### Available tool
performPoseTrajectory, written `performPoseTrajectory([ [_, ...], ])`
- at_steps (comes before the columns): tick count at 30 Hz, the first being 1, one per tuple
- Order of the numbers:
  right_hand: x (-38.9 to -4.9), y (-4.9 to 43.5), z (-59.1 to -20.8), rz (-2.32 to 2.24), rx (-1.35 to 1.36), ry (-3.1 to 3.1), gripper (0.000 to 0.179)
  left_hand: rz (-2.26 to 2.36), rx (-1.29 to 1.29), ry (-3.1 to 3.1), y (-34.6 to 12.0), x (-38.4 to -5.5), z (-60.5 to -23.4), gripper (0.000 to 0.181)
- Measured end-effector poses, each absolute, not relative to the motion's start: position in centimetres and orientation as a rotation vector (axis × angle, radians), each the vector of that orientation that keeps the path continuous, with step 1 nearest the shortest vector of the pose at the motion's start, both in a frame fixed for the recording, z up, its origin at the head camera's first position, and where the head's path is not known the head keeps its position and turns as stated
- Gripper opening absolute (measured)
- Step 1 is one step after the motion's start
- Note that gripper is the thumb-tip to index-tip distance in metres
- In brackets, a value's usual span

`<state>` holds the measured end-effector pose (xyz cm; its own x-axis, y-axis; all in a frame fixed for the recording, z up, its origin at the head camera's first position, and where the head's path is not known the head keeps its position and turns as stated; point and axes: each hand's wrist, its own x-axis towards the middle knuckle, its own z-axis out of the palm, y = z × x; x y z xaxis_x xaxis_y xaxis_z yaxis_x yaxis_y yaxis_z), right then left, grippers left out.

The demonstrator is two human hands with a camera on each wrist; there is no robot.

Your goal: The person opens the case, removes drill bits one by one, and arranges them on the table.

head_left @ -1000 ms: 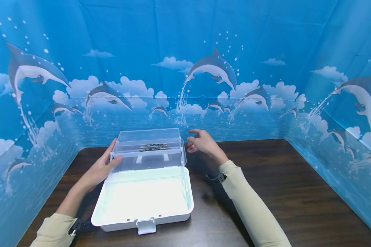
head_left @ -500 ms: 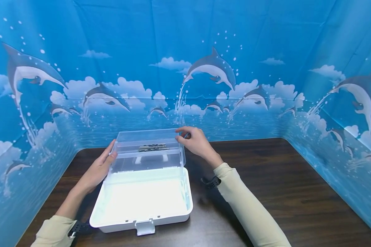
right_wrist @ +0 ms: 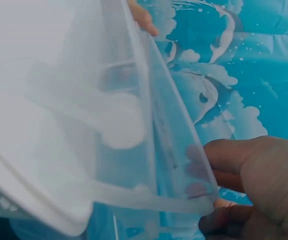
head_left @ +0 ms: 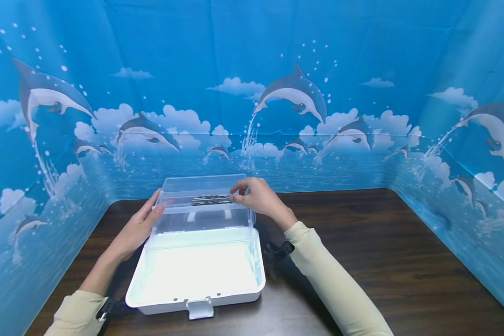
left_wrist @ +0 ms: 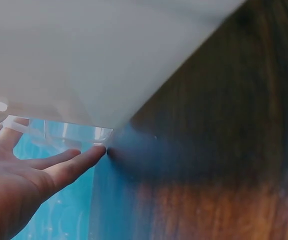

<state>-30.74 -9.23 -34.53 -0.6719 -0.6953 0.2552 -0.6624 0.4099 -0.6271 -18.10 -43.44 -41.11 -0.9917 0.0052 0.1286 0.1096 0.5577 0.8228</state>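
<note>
A white storage box (head_left: 197, 275) stands with its clear plastic lid (head_left: 206, 220) raised at the back. Several spiral-fluted drill bits (head_left: 211, 200) lie side by side in a narrow clear compartment of that raised part. At its left edge my left hand (head_left: 136, 228) grips the lid, thumb in front; in the left wrist view, fingers (left_wrist: 68, 167) stretch out beneath the box. My right hand (head_left: 260, 198) is bent over the compartment's right end, thumb and forefinger at the ends of the bits. I cannot tell if it pinches any. The right wrist view shows this hand (right_wrist: 264, 180) at the clear wall's corner.
A white latch (head_left: 200, 308) hangs down from the box's front. The dark wooden table (head_left: 353, 242) extends to the right. Behind and on both sides hangs a blue dolphin-print curtain (head_left: 193, 70).
My right hand has moved left from beside the lid, over its right edge, and down to the drill bits. My left hand stays on the lid's left edge.
</note>
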Motion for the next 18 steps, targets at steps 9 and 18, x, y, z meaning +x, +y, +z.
performPoseTrajectory([
  [9,-30.6,-9.7,-33.5,-1.115,-1.054,2.508,0.012,-1.393,-0.107,-2.668,-43.3,-18.0,-41.2,0.066],
  [18,-30.4,-10.3,-33.5,-1.052,-0.946,2.588,0.009,-1.347,-0.091,-2.692,-43.4,-18.1,-41.9,0.065],
])
